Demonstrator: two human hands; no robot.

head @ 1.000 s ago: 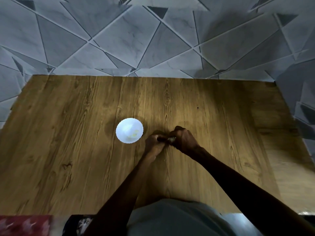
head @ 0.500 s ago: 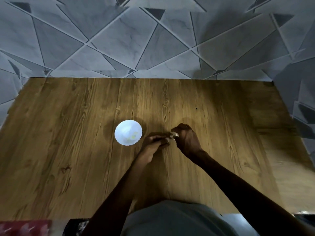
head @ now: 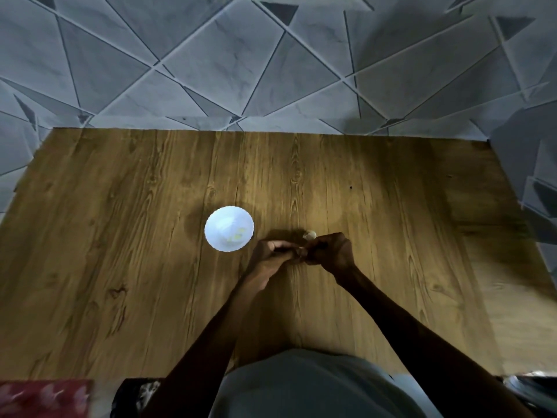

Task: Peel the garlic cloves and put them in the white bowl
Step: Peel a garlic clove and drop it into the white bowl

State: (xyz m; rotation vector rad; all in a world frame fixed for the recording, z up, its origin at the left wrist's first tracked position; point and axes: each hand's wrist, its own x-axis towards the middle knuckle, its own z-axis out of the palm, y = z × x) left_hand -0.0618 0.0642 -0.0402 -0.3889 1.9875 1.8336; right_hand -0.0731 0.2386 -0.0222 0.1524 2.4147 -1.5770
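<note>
At the far left, in the bottom corner of my view, I see the edge of a red patterned cloth (head: 45, 398), below the near edge of the wooden desk (head: 120, 236). Moving right, the white bowl (head: 214, 222) stands upright on the desk a little left of centre, and a few pale yellowish peeled pieces (head: 238, 236) lie inside it toward its right side.

Just beside the bowl, to its lower right, comes the left hand (head: 272, 256). Its fingers (head: 281, 244) are curled and point right, pinching the garlic clove (head: 301, 251), a small dark shape that sits between the two hands, low over the desk and outside the bowl. It is dim and small there, so I cannot tell how much skin is on it.

On the desk just beyond the hands lies a small pale piece (head: 309, 235). I cannot tell if it is another clove or peel.

The right hand (head: 330, 253) meets the left from the other side. Its fingers (head: 324, 241) are bent in tightly and grip the same clove, knuckles up.

Both forearms run back toward me over the desk, above a grey shirt (head: 301, 387). Grey tiled floor (head: 271, 70) with triangle lines lies past the far desk edge and down the right side.
</note>
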